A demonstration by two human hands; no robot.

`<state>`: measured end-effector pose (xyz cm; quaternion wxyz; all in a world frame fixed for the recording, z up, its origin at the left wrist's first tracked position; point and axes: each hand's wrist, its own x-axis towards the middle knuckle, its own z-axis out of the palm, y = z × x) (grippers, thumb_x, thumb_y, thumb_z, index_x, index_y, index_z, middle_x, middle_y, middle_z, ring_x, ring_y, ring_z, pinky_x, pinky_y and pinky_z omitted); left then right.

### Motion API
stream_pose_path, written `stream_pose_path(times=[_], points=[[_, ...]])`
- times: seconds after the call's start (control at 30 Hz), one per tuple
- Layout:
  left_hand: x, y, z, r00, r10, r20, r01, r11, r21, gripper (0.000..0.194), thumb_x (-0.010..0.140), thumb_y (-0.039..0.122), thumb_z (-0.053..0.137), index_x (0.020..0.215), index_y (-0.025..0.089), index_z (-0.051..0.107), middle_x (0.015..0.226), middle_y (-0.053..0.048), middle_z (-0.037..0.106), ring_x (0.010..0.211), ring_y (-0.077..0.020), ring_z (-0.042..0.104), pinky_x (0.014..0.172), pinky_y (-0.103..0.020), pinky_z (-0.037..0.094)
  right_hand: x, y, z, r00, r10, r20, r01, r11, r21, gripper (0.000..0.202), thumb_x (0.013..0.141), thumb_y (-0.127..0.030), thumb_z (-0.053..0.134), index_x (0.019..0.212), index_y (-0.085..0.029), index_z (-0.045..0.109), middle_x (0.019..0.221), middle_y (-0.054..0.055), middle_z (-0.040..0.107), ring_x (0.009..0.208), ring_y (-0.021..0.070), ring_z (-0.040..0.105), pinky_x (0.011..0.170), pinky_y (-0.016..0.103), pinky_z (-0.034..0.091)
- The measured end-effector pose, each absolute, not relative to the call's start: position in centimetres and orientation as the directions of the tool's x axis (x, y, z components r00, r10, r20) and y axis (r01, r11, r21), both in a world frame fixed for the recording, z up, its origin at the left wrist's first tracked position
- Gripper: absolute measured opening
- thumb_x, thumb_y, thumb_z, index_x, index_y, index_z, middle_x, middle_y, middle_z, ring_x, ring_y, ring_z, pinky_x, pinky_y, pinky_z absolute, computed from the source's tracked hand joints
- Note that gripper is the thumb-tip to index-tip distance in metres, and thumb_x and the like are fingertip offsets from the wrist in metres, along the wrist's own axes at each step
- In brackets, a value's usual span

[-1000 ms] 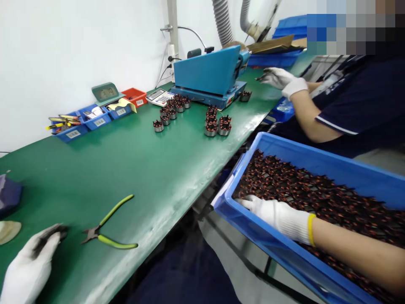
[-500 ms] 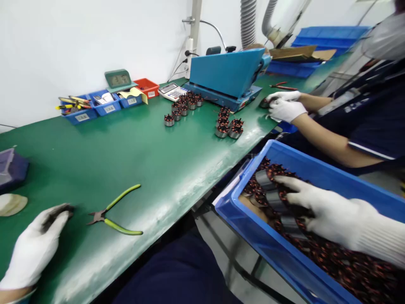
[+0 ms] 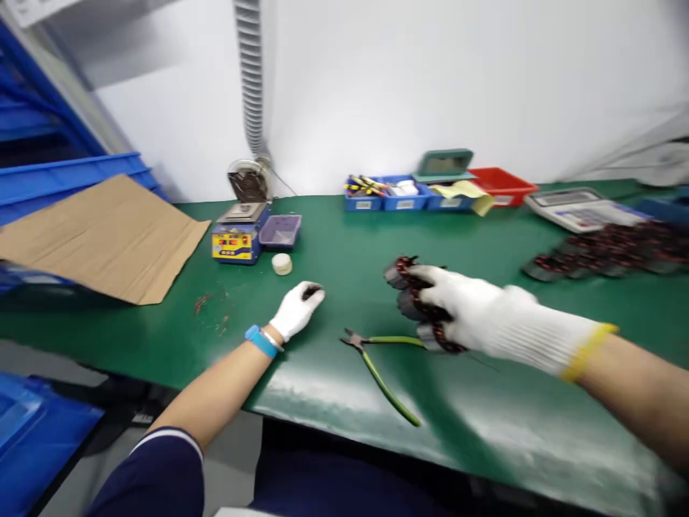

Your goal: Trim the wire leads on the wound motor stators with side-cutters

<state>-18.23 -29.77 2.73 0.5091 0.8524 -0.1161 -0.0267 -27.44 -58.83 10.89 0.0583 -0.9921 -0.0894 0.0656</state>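
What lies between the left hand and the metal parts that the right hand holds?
In the head view, green-handled pliers lie on the table between the left hand and the parts, slightly toward its near edge.

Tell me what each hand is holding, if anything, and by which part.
The right hand holds a row of wound metal cores by their copper-wound side. Whether the curled left hand holds anything cannot be told.

brown cardboard sheet at left, blue-and-yellow device just beside purple tray, small white round piece in front, ribbed grey hose, three blue bins in row, red bin next, blurry calculator, green counter
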Motion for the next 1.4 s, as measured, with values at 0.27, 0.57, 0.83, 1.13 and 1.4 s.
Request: stream_pose_path(times=[0.27,0.57,0.83,1.13,1.4], points=[[-17.4,-29.2,1.5,0.961,-0.260,0.092,-0.193,-0.395,0.898,0.023,0.089,0.031,0.068,0.106,0.014,0.068,0.110,-0.011,0.076,0.101,-0.0208,0.072,0.098,-0.036,0.057,-15.2,-47.9,9.4,0.908,0.308,-0.283,0.302,-0.951,-0.066,0.050,0.070,-0.017,0.073,0.120,-0.026,0.076,0.147,0.009,0.059,0.112,0.0293,0.070,0.094,0.038,0.056],[-18.0,-30.6,0.4,0.946,-0.267,0.185,-0.282,-0.392,0.876,0.057,0.079,0.036,0.077,0.129,0.016,0.061,0.128,-0.012,0.065,0.109,-0.0239,0.067,0.104,-0.041,0.055,-24.8,-55.3,9.6,0.978,0.131,-0.161,0.087,-0.963,-0.254,0.041,0.089,-0.050,0.051,0.112,-0.026,0.073,0.121,0.010,0.074,0.103,0.0319,0.073,0.086,0.045,0.063],[-19.7,-33.3,1.1,0.817,-0.521,0.247,-0.566,-0.641,0.519,0.048,0.077,0.051,0.078,0.112,0.021,0.068,0.152,-0.015,0.047,0.123,-0.0355,0.064,0.104,-0.051,0.055,-32.2,-51.9,0.7,0.890,0.444,0.104,0.456,-0.860,-0.228,0.042,0.093,-0.032,0.042,0.117,-0.020,0.075,0.129,0.016,0.071,0.111,0.0311,0.072,0.095,0.048,0.062],[-21.2,-30.5,2.8,0.699,-0.697,0.159,-0.606,-0.459,0.650,0.051,0.079,0.025,0.072,0.126,0.011,0.059,0.139,-0.020,0.059,0.129,-0.0312,0.062,0.111,-0.042,0.051,-30.8,-57.0,3.9,0.999,0.027,-0.028,0.021,-0.985,-0.170,0.054,0.091,-0.064,0.043,0.118,-0.026,0.071,0.132,0.016,0.067,0.097,0.0402,0.073,0.083,0.059,0.062],[-21.7,-30.8,3.4,0.800,-0.599,0.005,-0.437,-0.578,0.689,0.131,0.054,0.044,0.090,0.161,0.013,0.022,0.143,-0.024,0.056,0.127,-0.0418,0.060,0.104,-0.054,0.054,-25.9,-53.9,3.2,0.906,0.271,-0.326,0.054,-0.837,-0.545,0.055,0.065,-0.055,0.077,0.114,-0.030,0.071,0.113,0.008,0.077,0.101,0.0331,0.074,0.086,0.045,0.063]])
